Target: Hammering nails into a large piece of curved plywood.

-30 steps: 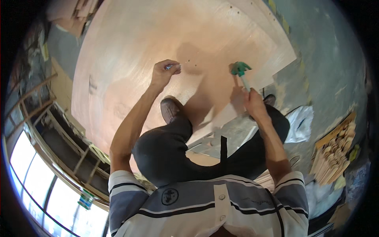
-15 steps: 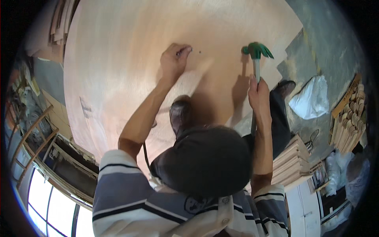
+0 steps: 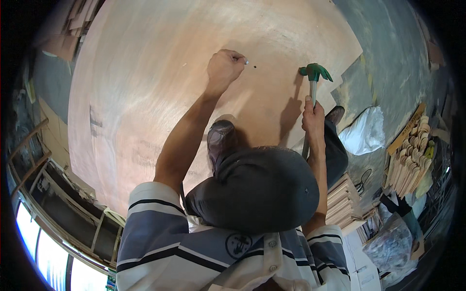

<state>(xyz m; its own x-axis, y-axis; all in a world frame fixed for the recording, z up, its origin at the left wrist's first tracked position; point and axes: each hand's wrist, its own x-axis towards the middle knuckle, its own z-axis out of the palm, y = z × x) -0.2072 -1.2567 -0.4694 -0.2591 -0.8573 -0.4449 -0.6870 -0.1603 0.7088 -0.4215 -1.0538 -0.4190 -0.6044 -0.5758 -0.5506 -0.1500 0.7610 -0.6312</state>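
Observation:
My right hand (image 3: 313, 117) is wrapped round the grip of a claw hammer (image 3: 314, 86). The hammer's green head (image 3: 316, 72) is raised at the right, over a broad plywood sheet (image 3: 160, 63). My left hand (image 3: 226, 69) reaches forward over the sheet, fingers closed in a pinch. A small thing with a pale, shiny tip (image 3: 246, 62) pokes out of that pinch; too little of it shows to tell its kind. Just right of the fingertips is a small dark spot (image 3: 255, 67) on the wood. My shoe (image 3: 222, 138) rests on the sheet below my left hand.
A white sack (image 3: 364, 132) lies on the floor at the right. Beyond it stand stacked curved wooden pieces (image 3: 407, 155), with more stacked wood (image 3: 342, 201) nearer me. Wooden frames (image 3: 36, 145) lean at the left. The sheet's stepped edge (image 3: 335, 89) runs along the right.
My left hand has moved slightly right, nearer the dark spot, still pinching. The hammer stays raised and has dropped a little in the picture. The whole view has shifted somewhat.

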